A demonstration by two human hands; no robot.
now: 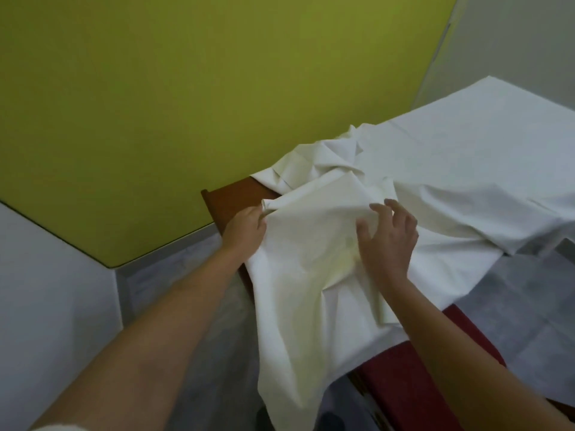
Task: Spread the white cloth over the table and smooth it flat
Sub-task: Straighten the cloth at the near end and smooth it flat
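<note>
One rumpled white cloth [311, 259] lay mid-frame on one brown wooden table [230, 194]; left hand [245, 228] fingers pinched its edge, right hand [389, 241] fingers spread apart on it.

— What colour is the cloth [311, 275]?
— White, plain, with a creamy yellowish tint near the folds.
— And the counter [231, 197] under it?
— Reddish brown at the bare corner, deep red along the near edge.
— Behind it?
— A plain yellow-green wall [186, 104]; the floor [193, 306] is mottled grey.

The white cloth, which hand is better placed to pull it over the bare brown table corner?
Probably left: the left hand already pinches the white cloth edge beside the bare table corner.
</note>
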